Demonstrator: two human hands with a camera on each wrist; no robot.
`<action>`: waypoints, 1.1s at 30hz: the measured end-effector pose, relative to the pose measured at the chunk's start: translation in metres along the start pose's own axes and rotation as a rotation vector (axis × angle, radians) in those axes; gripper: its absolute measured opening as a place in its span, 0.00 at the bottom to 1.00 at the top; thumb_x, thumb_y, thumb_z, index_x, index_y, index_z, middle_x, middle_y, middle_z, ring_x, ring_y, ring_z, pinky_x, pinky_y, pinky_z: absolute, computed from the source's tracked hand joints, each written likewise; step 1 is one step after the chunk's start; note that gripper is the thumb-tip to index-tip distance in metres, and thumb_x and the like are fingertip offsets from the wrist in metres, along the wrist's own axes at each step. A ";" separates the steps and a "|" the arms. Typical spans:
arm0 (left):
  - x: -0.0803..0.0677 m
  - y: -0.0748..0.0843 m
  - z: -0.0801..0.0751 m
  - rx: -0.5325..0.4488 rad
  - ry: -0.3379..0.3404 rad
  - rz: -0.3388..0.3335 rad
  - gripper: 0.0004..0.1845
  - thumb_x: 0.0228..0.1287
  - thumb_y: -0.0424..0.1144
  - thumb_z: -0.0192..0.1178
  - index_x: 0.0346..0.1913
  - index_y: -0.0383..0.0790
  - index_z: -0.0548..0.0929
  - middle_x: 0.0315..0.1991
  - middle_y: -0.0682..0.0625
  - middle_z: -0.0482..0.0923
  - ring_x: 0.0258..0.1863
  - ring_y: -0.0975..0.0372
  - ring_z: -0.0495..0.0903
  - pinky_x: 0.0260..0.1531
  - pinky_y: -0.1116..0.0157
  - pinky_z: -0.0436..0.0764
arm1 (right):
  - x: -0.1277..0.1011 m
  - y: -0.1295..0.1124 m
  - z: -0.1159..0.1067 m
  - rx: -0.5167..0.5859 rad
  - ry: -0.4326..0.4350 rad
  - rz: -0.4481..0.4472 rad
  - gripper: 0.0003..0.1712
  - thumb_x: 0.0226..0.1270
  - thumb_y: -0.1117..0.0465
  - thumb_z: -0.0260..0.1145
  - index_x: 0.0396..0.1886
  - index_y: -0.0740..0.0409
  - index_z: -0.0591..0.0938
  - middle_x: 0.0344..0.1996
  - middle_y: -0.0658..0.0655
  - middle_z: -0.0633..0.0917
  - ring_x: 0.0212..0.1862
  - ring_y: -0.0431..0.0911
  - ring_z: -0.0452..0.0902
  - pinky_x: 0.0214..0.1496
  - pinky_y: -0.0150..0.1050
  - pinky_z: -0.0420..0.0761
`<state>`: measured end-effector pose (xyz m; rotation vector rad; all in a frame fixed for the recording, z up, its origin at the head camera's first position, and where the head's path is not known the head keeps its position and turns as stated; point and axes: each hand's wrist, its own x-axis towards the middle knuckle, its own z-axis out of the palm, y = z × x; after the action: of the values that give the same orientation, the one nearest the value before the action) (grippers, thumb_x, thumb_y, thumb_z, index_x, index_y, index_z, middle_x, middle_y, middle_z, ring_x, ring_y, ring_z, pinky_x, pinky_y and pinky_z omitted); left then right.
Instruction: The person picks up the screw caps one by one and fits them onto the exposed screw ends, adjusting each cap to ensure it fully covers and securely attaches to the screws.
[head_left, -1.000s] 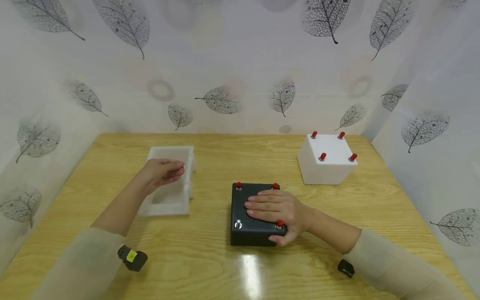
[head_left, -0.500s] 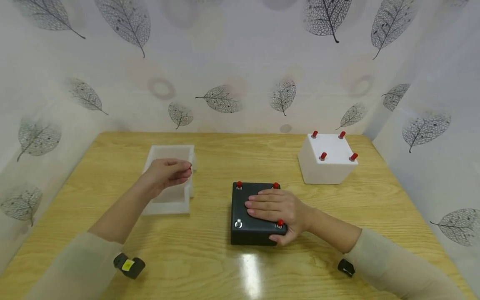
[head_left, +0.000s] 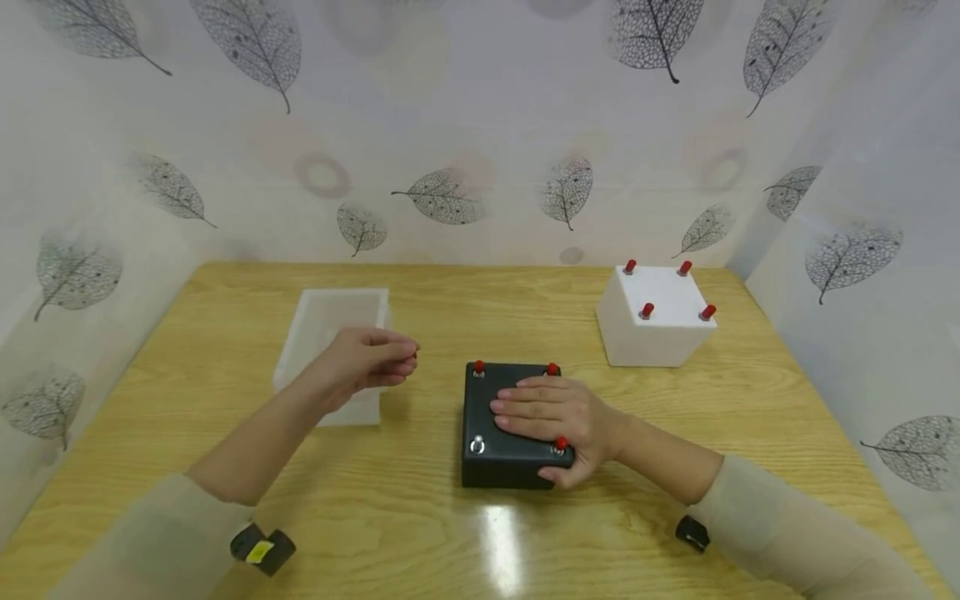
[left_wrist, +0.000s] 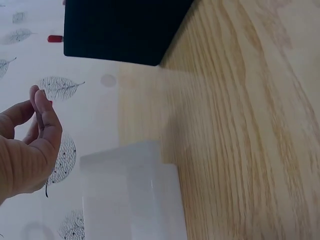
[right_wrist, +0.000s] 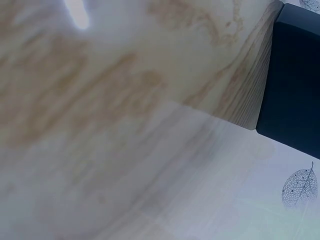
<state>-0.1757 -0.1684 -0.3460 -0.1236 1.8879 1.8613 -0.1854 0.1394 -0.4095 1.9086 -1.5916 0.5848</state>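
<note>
My left hand point(head_left: 367, 362) pinches a small red cap point(head_left: 416, 354) between thumb and fingertips, which hide most of it. This hand is in the air, right of and partly over a translucent white tray point(head_left: 367, 412). Under my right hand point(head_left: 558, 421) is a black box point(head_left: 510, 471) with metal toggle switches on top. Straight fingers rest on its top while the thumb lies against the near side. Red caps cover three of its switches; the near-left switch point(head_left: 477, 445) is bare metal. In the left wrist view, the left hand point(left_wrist: 30, 145) pinches below the black box point(left_wrist: 125, 30).
A white box point(head_left: 652, 333) with several red-capped switches stands at the back right of the wooden table point(head_left: 360, 517). Leaf-patterned curtains point(head_left: 480, 125) enclose the back and sides. Black wrist cameras point(head_left: 262, 548) hang near both sleeves.
The left hand has moved right, from over the tray to past its right edge, still pinching the small red cap. My right hand and the black box have stayed in place.
</note>
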 end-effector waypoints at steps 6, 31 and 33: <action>-0.007 -0.001 0.017 0.000 -0.033 -0.022 0.15 0.66 0.33 0.57 0.50 0.23 0.76 0.30 0.51 0.84 0.29 0.66 0.83 0.35 0.70 0.83 | 0.000 0.000 0.000 0.000 -0.001 0.006 0.34 0.63 0.41 0.50 0.51 0.66 0.80 0.50 0.62 0.83 0.54 0.55 0.79 0.56 0.48 0.77; -0.039 0.003 0.071 0.114 -0.310 0.012 0.14 0.64 0.31 0.59 0.47 0.23 0.79 0.26 0.50 0.83 0.24 0.66 0.83 0.32 0.65 0.85 | -0.001 -0.001 0.000 -0.003 0.010 0.000 0.34 0.64 0.42 0.48 0.50 0.67 0.81 0.48 0.63 0.84 0.53 0.55 0.79 0.54 0.48 0.78; -0.039 0.002 0.072 0.116 -0.316 0.008 0.14 0.64 0.32 0.60 0.46 0.24 0.80 0.26 0.50 0.83 0.24 0.65 0.83 0.32 0.65 0.85 | -0.002 -0.001 0.000 -0.003 0.009 -0.002 0.34 0.65 0.42 0.48 0.50 0.67 0.80 0.49 0.63 0.84 0.53 0.55 0.79 0.55 0.48 0.78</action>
<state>-0.1228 -0.1095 -0.3261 0.2052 1.7694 1.6589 -0.1850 0.1405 -0.4108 1.9026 -1.5838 0.5890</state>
